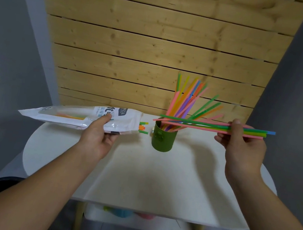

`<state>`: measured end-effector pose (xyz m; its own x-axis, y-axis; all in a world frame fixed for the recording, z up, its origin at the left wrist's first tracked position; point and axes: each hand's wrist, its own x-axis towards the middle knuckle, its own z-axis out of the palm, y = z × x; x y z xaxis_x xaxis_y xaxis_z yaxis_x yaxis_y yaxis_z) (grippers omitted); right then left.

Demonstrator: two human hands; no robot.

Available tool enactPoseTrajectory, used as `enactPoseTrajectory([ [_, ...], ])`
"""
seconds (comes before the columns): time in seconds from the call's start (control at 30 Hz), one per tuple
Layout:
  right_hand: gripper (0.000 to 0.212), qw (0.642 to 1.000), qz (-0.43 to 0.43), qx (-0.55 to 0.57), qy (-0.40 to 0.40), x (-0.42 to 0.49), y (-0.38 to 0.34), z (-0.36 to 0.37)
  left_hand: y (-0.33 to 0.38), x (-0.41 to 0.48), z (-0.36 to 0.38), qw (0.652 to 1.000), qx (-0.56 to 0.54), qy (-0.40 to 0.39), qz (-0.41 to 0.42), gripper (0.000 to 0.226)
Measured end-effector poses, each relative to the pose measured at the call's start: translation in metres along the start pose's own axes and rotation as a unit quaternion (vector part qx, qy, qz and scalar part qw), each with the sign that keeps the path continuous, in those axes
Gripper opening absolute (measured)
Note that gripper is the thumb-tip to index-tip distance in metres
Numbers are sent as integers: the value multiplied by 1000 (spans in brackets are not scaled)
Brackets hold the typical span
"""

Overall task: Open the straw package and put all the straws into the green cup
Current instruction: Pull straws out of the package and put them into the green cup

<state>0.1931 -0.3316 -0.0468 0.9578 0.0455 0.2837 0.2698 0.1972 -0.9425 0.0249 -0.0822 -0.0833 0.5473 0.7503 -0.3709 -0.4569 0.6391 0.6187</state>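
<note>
The straw package (88, 118) lies left of the cup (164, 138), which holds straws (185, 100).

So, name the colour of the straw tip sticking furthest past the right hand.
Blue straw tip, head view.

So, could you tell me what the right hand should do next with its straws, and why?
Probably tilt the held straws so their free ends drop into the green cup, then let go: the right hand pinches them level, ends over the rim. Other straw tips poke from the package.
</note>
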Motion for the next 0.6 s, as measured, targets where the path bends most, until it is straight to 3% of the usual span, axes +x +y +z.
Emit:
enactPoseTrajectory([
  [0.27,20,996,-72,-49,8,-2,-12,-1,-10,-4,8,1000,6,-15,-5,29],
  [0.4,19,995,-75,-66,-8,-2,-11,2,-13,-5,8,999,20,-26,3,39],
  [0.6,22,993,-65,-90,-44,-2,-2,21,-15,-7,10,999,37,-34,-2,37],
])
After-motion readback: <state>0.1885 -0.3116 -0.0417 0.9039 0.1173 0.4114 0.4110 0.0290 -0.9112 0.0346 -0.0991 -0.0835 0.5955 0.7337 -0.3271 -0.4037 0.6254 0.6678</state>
